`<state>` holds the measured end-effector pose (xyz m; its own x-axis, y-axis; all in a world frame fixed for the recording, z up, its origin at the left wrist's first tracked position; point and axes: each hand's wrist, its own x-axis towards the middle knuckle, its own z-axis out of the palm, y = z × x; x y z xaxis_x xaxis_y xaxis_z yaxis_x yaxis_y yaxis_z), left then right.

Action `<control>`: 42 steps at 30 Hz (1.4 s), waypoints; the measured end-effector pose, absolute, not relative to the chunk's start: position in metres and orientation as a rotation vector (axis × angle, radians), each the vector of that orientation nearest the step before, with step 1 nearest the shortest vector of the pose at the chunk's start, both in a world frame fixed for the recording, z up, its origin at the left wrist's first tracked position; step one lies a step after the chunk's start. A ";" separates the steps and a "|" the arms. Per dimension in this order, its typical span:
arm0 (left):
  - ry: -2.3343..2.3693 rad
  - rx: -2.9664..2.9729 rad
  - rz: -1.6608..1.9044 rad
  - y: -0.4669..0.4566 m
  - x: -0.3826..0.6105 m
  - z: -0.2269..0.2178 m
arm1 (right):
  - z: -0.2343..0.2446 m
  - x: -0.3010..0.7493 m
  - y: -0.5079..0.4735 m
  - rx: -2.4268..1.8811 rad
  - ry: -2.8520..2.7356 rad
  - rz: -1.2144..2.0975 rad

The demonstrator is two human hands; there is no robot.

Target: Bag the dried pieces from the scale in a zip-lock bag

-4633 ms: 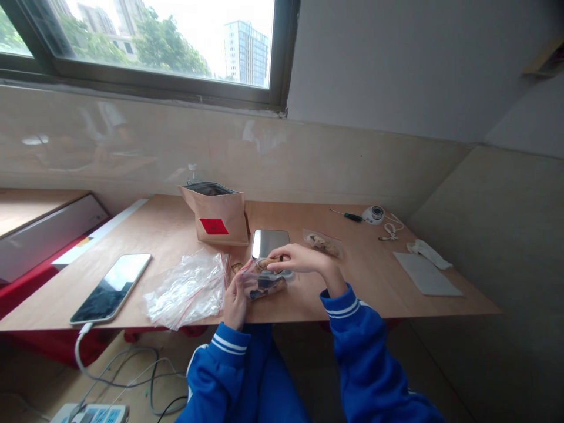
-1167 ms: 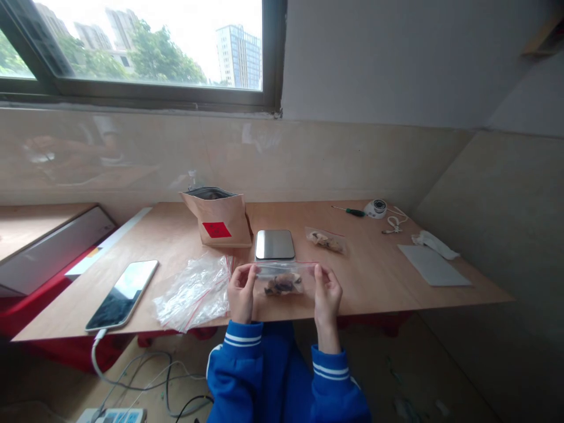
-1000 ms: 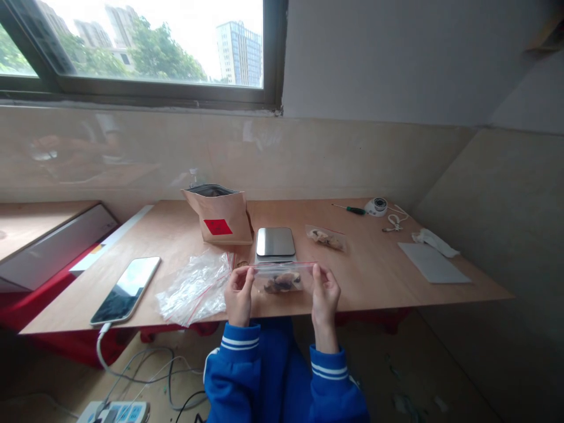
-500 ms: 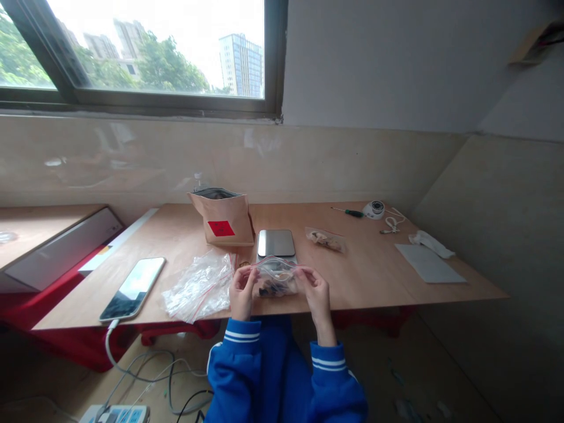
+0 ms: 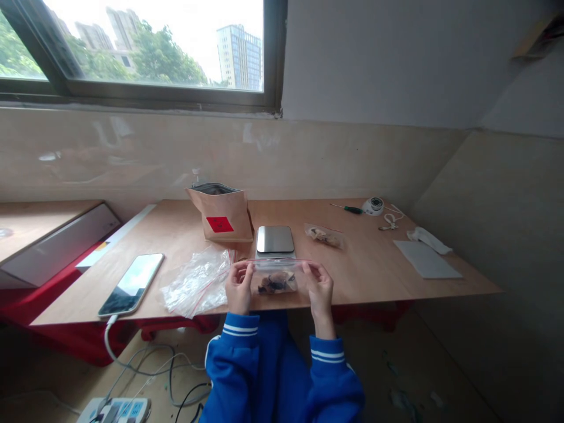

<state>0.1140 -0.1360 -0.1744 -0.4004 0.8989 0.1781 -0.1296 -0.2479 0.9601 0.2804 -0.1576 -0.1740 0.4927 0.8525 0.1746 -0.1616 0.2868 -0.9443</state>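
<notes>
A small clear zip bag (image 5: 277,276) with dark and tan pieces in it is held upright over the near edge of the wooden table (image 5: 379,270). My left hand (image 5: 238,288) pinches its top left corner and my right hand (image 5: 319,286) pinches its top right corner, the red zip strip stretched between them. Just behind the bag sits a small steel-topped scale (image 5: 275,239). To the left lies a heap of empty clear zip bags (image 5: 197,281). An open brown paper pouch with a red label (image 5: 221,214) stands behind them.
A second small filled bag (image 5: 325,235) lies right of the scale. A phone (image 5: 131,283) on a cable lies at the left edge. At the far right are a screwdriver (image 5: 348,208), a small white device (image 5: 372,205) and a grey sheet (image 5: 426,259). Cables and a power strip (image 5: 115,409) lie on the floor.
Earlier my right hand was at the mouth of the bag. Now both hands pinch the bag's top corners; they came closer together half a second ago and have spread apart again, pulling the top straight.
</notes>
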 end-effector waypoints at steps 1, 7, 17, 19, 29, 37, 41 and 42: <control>1.237 1.010 1.748 -0.136 0.115 -0.175 | -0.174 0.279 -0.157 -1.060 -0.784 0.780; 1.183 1.053 1.653 -0.137 0.118 -0.181 | -0.175 0.274 -0.156 -0.979 -0.780 0.889; 1.169 1.121 1.661 -0.135 0.123 -0.178 | -0.172 0.279 -0.161 -1.058 -0.914 0.886; 1.190 1.138 1.665 -0.135 0.123 -0.177 | -0.172 0.278 -0.161 -1.073 -0.900 0.867; 1.293 1.056 1.783 -0.138 0.128 -0.181 | -0.177 0.263 -0.158 -1.068 -0.782 0.824; 1.196 1.053 1.790 -0.135 0.121 -0.190 | -0.180 0.258 -0.156 -1.043 -0.833 0.956; 1.166 1.057 1.815 -0.136 0.117 -0.190 | -0.176 0.259 -0.156 -1.038 -0.869 0.935; 1.174 1.079 1.820 -0.136 0.116 -0.189 | -0.176 0.260 -0.156 -1.039 -0.883 0.922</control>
<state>0.1163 -0.1361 -0.1887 -0.4022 0.8759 0.2666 -0.1181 -0.3384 0.9336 0.2595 -0.1561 -0.1757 0.3527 0.9228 0.1550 -0.1947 0.2344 -0.9524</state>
